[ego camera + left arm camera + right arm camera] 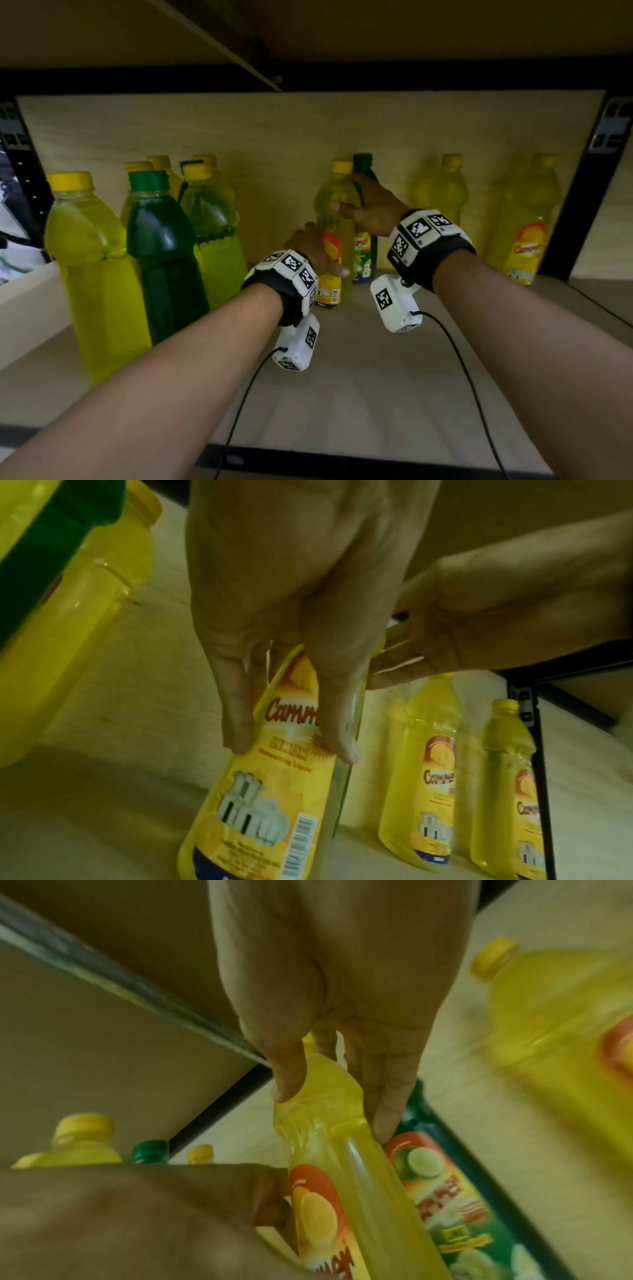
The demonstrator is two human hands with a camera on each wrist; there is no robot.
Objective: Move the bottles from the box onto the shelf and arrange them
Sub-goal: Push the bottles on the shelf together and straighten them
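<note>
Bottles (334,222): both hands, left (313,251) and right (371,209), grip one yellow; two green stand nearby.

**A stockroom or shop shelving bay**

A storage or retail setting is suggested by a boltless rack: a pale wooden shelf board (359,394) is framed by black slotted metal uprights (613,126), with another board seen overhead. Many identical yellow bottles (524,219) with printed brand labels and barcodes are stood in rows along the back, and green bottles (161,246) of the same make are grouped among them. Dim lighting is noted throughout.
</note>
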